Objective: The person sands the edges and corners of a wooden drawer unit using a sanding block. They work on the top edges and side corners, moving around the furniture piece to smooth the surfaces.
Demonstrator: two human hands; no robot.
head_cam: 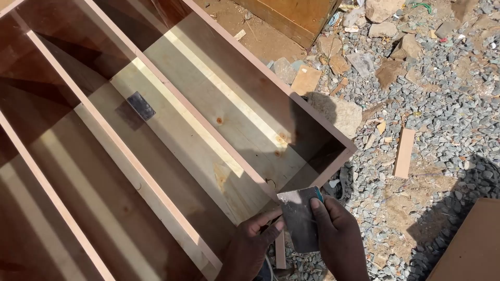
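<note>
Gripping a grey sheet of sandpaper (299,218) at the bottom edge of the view, both hands closed on it: left hand (253,240) pinching the lower left edge between thumb and fingers, right hand (337,229) clamping the right side with the thumb pressed flat on the face. Lying right between the two hands, touching both, and overlapping the near corner of a long wooden cabinet frame (312,112) resting on its back on gravel ground (442,119). Looking thin, light and floppy, likely bending or creasing readily, with a gritty face unlikely to slip; best taken at opposite edges, as now, or folded over for stiffness. Judging it tough enough against tearing in ordinary handling, though that is only a guess. Showing pale pine boards (208,140) across the cabinet's back, reddish dividers (130,156) running lengthwise, and a second small dark sheet (140,105) lying inside one compartment, well apart from the hands. Scattering around: stones, wood offcuts, a short plank (404,153) on the gravel.
</note>
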